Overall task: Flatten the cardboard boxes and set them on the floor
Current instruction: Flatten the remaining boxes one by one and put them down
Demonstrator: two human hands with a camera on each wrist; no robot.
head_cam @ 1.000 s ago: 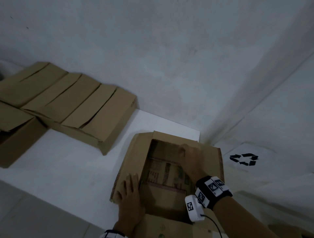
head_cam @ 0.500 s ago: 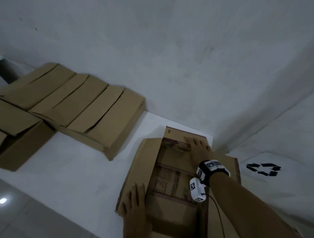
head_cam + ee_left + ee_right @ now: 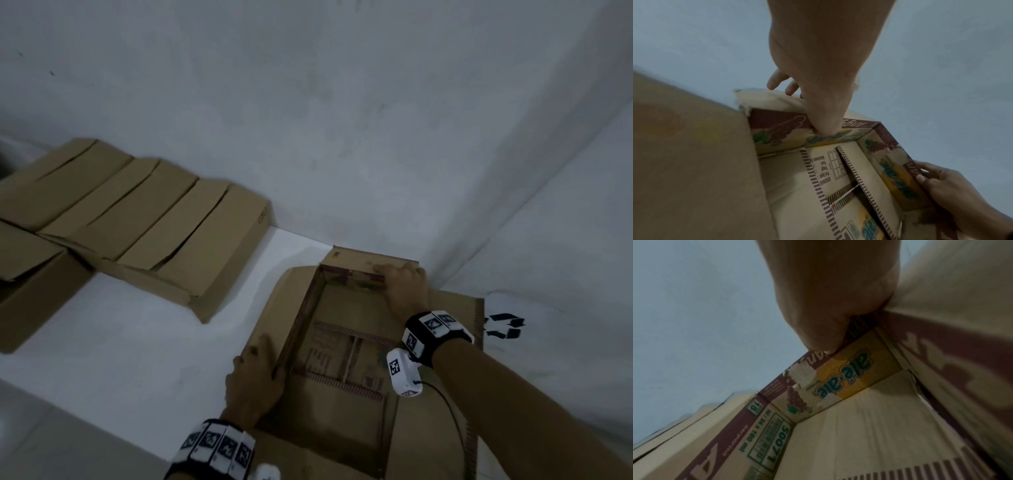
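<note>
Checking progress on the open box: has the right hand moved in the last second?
Yes. The right hand moved from inside the box to its far wall.

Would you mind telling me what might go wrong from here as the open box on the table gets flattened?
1. The open box overhangs the white table at its near edge; pressing down could tip it off.
2. The right hand grips the far wall beside the room wall, so knuckles may scrape as it folds.
3. The left hand pinches the side wall's torn-looking edge, which could rip.
</note>
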